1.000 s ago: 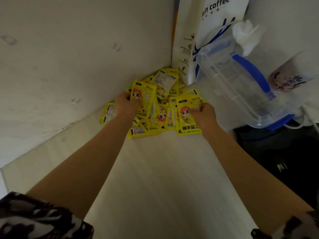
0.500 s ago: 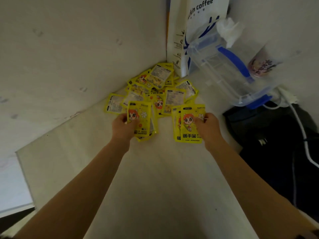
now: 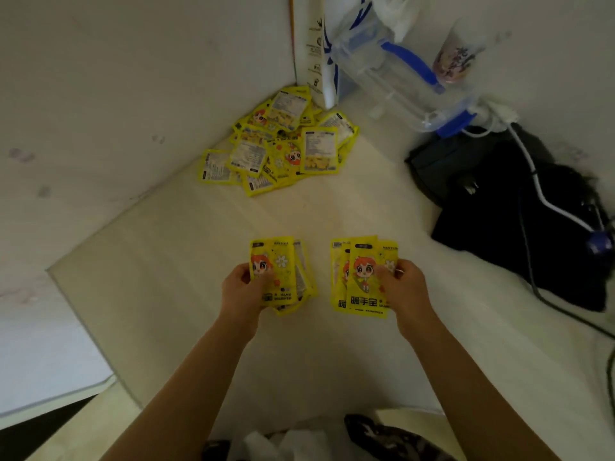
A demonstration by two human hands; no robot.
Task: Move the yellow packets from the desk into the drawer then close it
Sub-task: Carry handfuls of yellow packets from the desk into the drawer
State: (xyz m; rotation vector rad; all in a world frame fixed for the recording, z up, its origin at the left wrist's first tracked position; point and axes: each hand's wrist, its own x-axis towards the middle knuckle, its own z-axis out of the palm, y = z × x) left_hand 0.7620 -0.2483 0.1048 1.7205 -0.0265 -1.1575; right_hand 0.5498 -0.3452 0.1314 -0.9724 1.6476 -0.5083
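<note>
My left hand (image 3: 241, 292) grips a small stack of yellow packets (image 3: 281, 272) with a cartoon figure on the front. My right hand (image 3: 404, 289) grips another small stack of yellow packets (image 3: 361, 277). Both stacks are held above the middle of the pale desk (image 3: 166, 261). A pile of several more yellow packets (image 3: 283, 144) lies in the far corner of the desk against the wall. At the bottom edge some white items and a dark patterned cloth show below the desk's front edge; I cannot tell whether that is the drawer.
A white paper coffee bag (image 3: 316, 44) stands in the corner behind the pile. A clear plastic box with blue handle (image 3: 399, 74) and a cup (image 3: 456, 58) sit at the back right. A black bag (image 3: 519, 211) with white cable (image 3: 545, 197) lies at right.
Both hands have pulled back from the corner pile toward me, each carrying a stack of packets. The view has tilted down, showing the desk's front edge.
</note>
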